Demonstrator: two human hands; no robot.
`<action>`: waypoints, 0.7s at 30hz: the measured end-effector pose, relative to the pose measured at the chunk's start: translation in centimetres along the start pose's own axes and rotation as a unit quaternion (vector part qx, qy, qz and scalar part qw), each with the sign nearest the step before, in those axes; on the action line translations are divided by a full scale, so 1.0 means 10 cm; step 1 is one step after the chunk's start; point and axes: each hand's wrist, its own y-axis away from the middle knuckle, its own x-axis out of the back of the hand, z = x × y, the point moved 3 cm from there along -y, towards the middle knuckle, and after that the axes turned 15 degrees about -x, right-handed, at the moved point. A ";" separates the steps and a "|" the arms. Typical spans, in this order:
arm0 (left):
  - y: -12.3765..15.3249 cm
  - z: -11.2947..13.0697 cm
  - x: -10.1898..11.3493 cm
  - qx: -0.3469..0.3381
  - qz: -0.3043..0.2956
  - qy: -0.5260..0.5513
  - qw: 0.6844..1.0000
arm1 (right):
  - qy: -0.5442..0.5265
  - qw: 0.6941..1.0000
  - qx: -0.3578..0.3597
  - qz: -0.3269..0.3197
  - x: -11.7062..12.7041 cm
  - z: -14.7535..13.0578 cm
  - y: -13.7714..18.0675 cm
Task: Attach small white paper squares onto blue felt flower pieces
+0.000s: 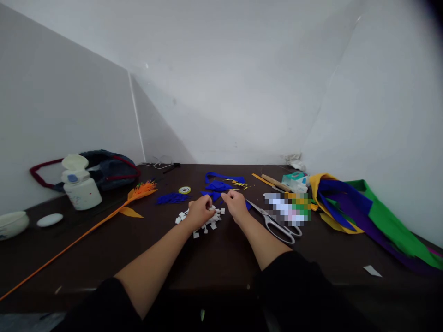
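On the dark brown surface [214,258], nearest the body, one white paper scrap [372,270] lies alone at the right. Farther in, two bare hands meet at the middle: the left hand [200,211] and the right hand [236,204]. Each grip is pressed together at the fingertips, and what they pinch is too small to tell. Under and just beside the left hand lies a scatter of small white cut squares [207,223], roughly twenty, flat, some overlapping. One pair of pale-handled metal scissors [275,222] lies just right of the right hand. One long orange stem with a fringed orange flower head [142,189] runs off to the left. Beyond the hands lie several blue felt pieces [218,186], one yellow-rimmed tape roll [184,189] and, far left, one white plastic bottle [81,189].
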 end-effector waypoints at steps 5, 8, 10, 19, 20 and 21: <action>0.02 -0.10 0.07 0.011 0.032 0.155 0.987 | -0.016 1.000 -0.008 -0.008 0.01 0.00 0.00; 0.04 -0.12 0.02 0.020 -0.007 0.253 0.967 | -0.018 1.000 -0.014 -0.018 -0.01 -0.01 0.02; 0.05 -0.11 -0.04 0.032 -0.033 0.274 0.961 | -0.020 0.999 -0.015 -0.025 -0.04 -0.02 0.04; 0.07 -0.17 -0.01 0.015 -0.039 0.167 0.985 | -0.019 0.999 -0.031 -0.014 -0.21 0.03 0.11; 0.08 -0.18 0.00 0.016 -0.038 0.152 0.988 | -0.016 0.999 -0.030 -0.008 -0.22 0.04 0.12; 0.08 -0.19 0.02 0.018 -0.036 0.139 0.989 | -0.014 0.999 -0.028 -0.004 -0.22 0.04 0.13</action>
